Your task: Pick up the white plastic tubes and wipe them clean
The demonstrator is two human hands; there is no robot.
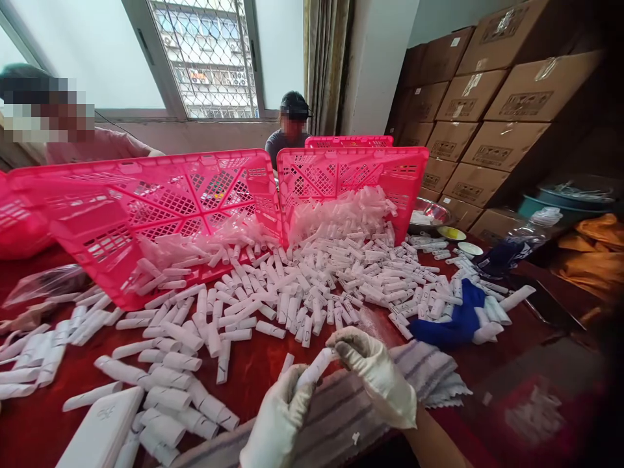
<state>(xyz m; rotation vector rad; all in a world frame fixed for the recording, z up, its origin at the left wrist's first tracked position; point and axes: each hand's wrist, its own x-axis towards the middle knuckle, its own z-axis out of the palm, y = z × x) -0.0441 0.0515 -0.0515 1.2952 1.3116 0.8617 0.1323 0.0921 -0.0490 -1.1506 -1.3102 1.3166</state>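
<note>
My left hand (280, 416), in a white glove with darkened fingertips, is closed round a small white paper-like tube (314, 367). The tube slants up to the right. At its upper end the gloved fingers of my right hand (373, 367) are pinched together and touch it; whether they grip a small piece there is hidden. Both hands are above a grey striped towel (336, 409) at the table's front edge. Just beyond them lie many loose white tubes (292, 305) with dark marks.
Pink baskets (219, 195) lie tipped towards me, spilling tubes. A blue cloth (453, 318), a bottle (517, 240) and a steel bowl (429, 213) are on the right. A white box (104, 429) lies front left. Two people sit opposite; cartons (502, 146) stand stacked behind.
</note>
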